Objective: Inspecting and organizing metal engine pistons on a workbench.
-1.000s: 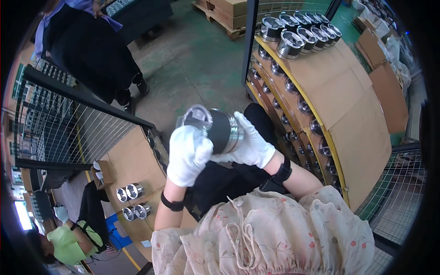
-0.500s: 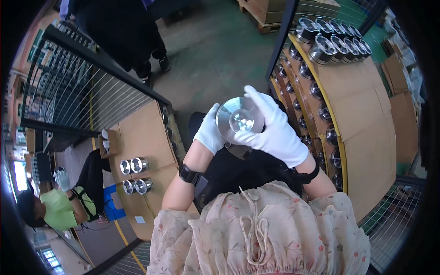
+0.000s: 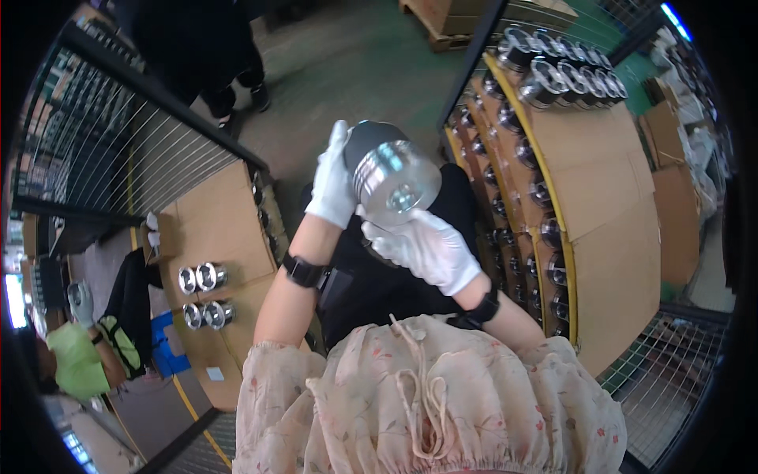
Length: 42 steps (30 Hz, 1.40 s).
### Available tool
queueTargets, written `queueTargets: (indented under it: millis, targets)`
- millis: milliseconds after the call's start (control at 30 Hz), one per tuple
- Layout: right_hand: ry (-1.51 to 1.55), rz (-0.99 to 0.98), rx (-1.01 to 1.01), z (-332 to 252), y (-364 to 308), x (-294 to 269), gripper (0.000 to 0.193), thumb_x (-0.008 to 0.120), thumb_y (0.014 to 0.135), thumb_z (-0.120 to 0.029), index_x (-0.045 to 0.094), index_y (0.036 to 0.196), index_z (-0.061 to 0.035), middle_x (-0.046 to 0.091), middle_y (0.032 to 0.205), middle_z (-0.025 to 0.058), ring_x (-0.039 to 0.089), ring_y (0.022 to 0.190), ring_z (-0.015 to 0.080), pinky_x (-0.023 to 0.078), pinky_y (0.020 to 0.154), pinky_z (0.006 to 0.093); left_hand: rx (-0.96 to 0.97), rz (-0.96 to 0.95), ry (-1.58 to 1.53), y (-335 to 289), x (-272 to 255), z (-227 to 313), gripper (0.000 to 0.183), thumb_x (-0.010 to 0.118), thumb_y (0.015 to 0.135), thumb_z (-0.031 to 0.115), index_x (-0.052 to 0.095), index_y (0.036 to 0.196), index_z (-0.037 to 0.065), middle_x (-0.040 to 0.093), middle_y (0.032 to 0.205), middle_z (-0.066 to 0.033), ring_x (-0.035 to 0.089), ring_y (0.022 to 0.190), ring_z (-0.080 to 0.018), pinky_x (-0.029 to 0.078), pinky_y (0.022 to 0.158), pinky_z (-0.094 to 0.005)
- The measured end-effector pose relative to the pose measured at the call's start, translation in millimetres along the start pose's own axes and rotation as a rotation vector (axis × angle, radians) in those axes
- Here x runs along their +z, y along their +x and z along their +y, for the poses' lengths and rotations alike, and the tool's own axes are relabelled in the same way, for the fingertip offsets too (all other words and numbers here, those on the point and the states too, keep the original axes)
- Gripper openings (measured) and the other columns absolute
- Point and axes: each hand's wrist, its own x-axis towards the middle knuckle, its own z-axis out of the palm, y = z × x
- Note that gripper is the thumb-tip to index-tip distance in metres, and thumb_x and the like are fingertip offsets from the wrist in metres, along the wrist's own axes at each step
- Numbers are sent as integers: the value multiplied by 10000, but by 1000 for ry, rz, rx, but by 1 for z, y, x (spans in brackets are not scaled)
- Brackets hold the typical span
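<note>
Between my gloved hands is a metal piston [image 3: 397,182], tilted so its shiny crown faces toward me and down, the grooved ring band above it and the dark grey skirt farther away. My left hand [image 3: 333,189], in a white glove, grips the piston along its left side, fingers pointing up. White-gloved too, my right hand [image 3: 430,251] is at the crown's lower edge, its fingertips against the metal and partly under it. Some fingers of both hands are hidden by the piston.
At right, a cardboard-layered stack [image 3: 608,197] carries rows of pistons [image 3: 557,83] on top and between layers. Several pistons [image 3: 207,276] stand on the left cardboard [image 3: 217,213]. Wire mesh panels [image 3: 150,118] flank both sides. A co-worker [image 3: 79,359] is at far left; another person [image 3: 201,55] stands ahead.
The piston has turned from crown facing up to tilted, showing its side. My right hand has moved from its right side to below it. The view has shifted slightly.
</note>
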Motion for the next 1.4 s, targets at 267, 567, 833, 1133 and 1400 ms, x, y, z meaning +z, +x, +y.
queueTargets:
  millis: [267,567,833,1133,1400]
  targets:
    - [78,-105,-165,-10,13,-29,493,516,965,-136,336,1377,67,467,1322,248,528,1190,382,535,959,460,313,-87,561,-15,-2,-7,495,372,1038,393,620,1136,-24,641,1038,-90,560,958,-155,420,924,-294]
    - [-616,252,-625,-61,-6,-11,544,542,898,41,406,1407,-94,556,1270,106,606,1112,254,561,892,428,56,-214,53,-61,-13,-35,588,603,911,110,345,1425,-13,458,1378,-156,472,1266,-252,332,1103,-355]
    - [-2169,488,-957,-40,-13,25,709,545,754,145,497,1388,-169,648,1151,144,650,904,311,520,808,315,-162,-294,-361,-54,-6,-46,387,588,914,159,490,1267,34,594,1195,-79,579,1111,-226,440,1010,-419]
    - [-2324,375,-1081,-8,-9,44,947,768,650,34,317,1476,-73,631,1191,113,602,1032,327,484,880,398,-309,-268,-587,-33,-21,-58,401,379,1001,374,531,1181,49,617,1150,-135,618,1051,-275,489,968,-451]
    - [-942,281,-793,-23,4,-23,670,662,880,-77,312,1450,-40,415,1432,166,477,1271,249,405,1058,374,311,-28,394,-83,32,-44,655,693,844,235,379,1384,40,538,1307,-139,566,1179,-246,458,1008,-388]
